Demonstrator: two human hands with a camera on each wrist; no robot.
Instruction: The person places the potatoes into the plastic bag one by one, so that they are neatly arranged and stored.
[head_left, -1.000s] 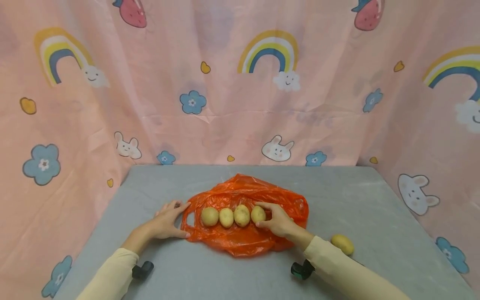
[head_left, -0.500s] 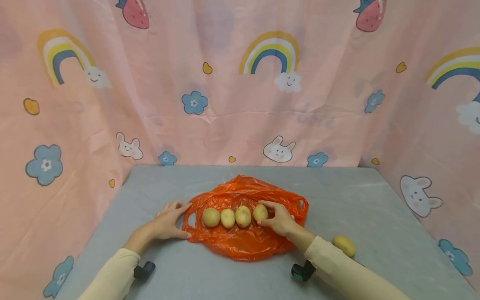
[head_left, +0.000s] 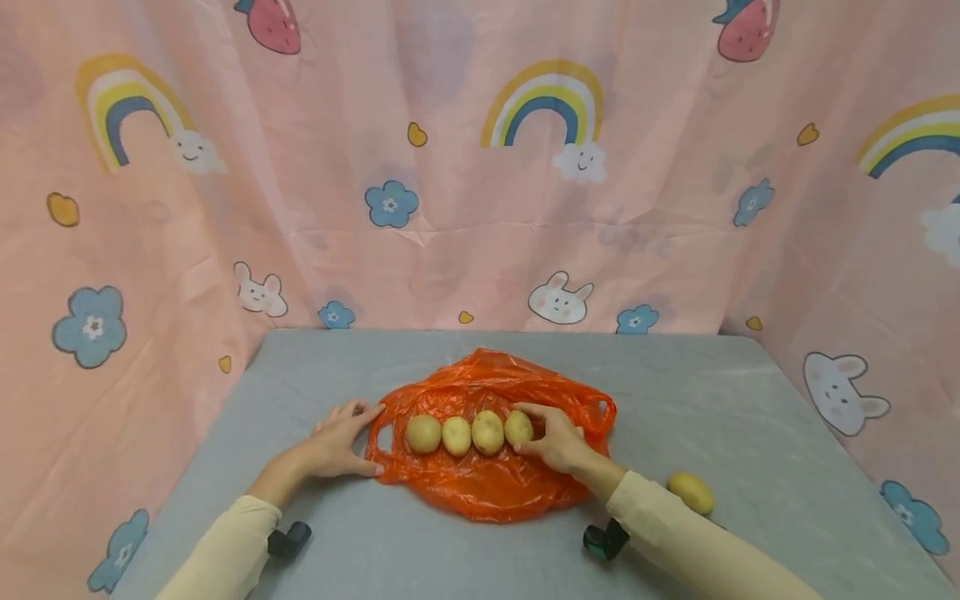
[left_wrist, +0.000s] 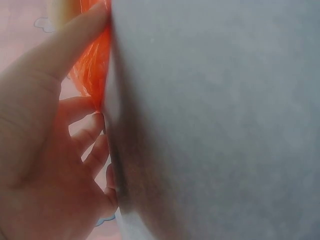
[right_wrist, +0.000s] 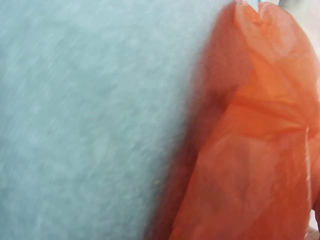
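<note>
An orange plastic bag (head_left: 487, 496) lies flat, with several potatoes in a row on it. My right hand (head_left: 558, 442) holds the rightmost potato (head_left: 518, 428) between thumb and fingers. This potato sits close beside its neighbour potato (head_left: 487, 433); a smaller potato (head_left: 456, 437) and a rounder potato (head_left: 423, 434) continue the row leftward. At the bag's left handle, my left hand (head_left: 337, 442) rests with fingers spread, thumb and fingertips touching the edge. The left wrist view shows that left hand (left_wrist: 55, 145) against the bag (left_wrist: 95, 60). Orange plastic (right_wrist: 250, 175) hides most of the right hand in the right wrist view.
Another potato (head_left: 691, 492) lies on the grey table (head_left: 450, 558), right of the bag and behind the right forearm. A pink patterned curtain (head_left: 465, 242) hangs around the back and sides. Dark wrist devices (head_left: 288, 542) show below both forearms.
My right hand has shifted its potato slightly right, then back left against the row, narrowing the gap. The left hand stays at the bag's edge. The head view has drifted slightly.
</note>
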